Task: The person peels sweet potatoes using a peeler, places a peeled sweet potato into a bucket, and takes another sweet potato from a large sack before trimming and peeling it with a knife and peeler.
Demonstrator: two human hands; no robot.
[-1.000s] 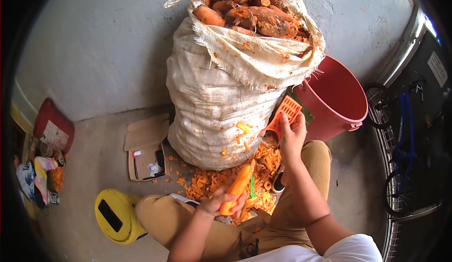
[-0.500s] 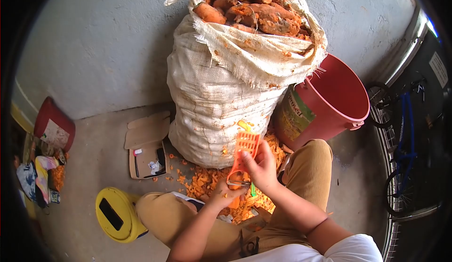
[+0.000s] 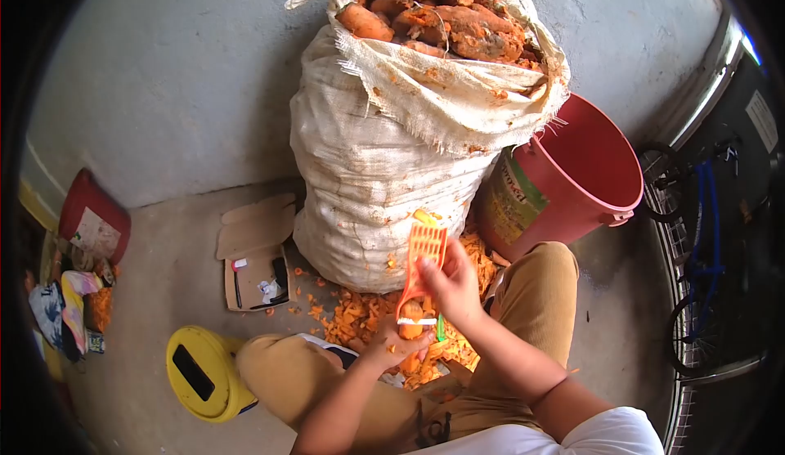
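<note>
My right hand [image 3: 455, 293] is closed around an orange plastic peeler [image 3: 428, 246] with a slotted handle, held upright in front of the sack. The peeler's blade end lies across an orange carrot [image 3: 411, 330], partly covered by the fingers. My left hand [image 3: 391, 345] is wrapped round that carrot from the left and below. Orange peelings [image 3: 347, 318] lie heaped on the floor beneath both hands. Behind them stands a white woven sack [image 3: 376, 169], its open top full of unpeeled carrots [image 3: 441, 22].
A red bucket [image 3: 589, 148] stands right of the sack, against the wall. To the left are an open cardboard box [image 3: 255, 234] and a yellow-lidded bucket [image 3: 221, 365] with a phone [image 3: 193, 372] on top. A bicycle [image 3: 703, 267] is at the far right.
The peeler has shifted and tilted slightly in my right hand, its blade now catching light. More of the carrot shows under the blade, and my left hand has turned a little.
</note>
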